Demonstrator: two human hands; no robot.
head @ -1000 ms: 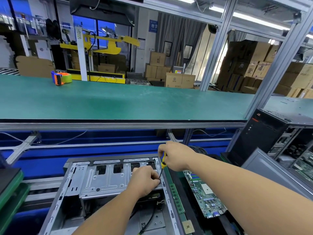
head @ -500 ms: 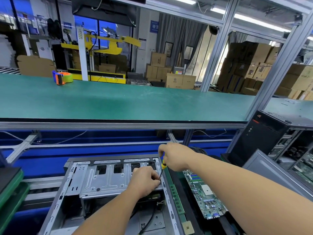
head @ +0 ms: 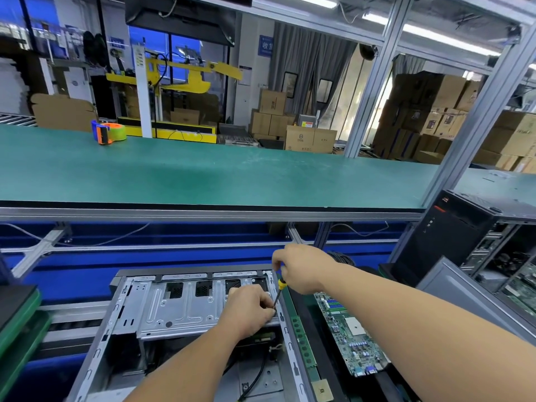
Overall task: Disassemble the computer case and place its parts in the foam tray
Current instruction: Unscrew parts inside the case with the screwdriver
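Case (head: 179,309) bracket: unscrewing in hand.
My right grip (head: 301,268) pinches the screwdriver (head: 278,291); left grip (head: 246,311) steadies its tip; next, lift the screw out.

bare matt sheet-metal case (head: 179,309), matt green bench mat (head: 203,172), cardboard boxes (head: 310,139).

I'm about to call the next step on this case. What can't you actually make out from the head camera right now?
- Screwdriver tip and any screw: hidden behind the left hand.
- Screwdriver handle: mostly wrapped in the right hand.
- Near end of the computer case: cut off by the bottom edge and covered by the left forearm.
- Motherboard markings: too small to read.
- Near end of the tray holding it: hidden under the right forearm.
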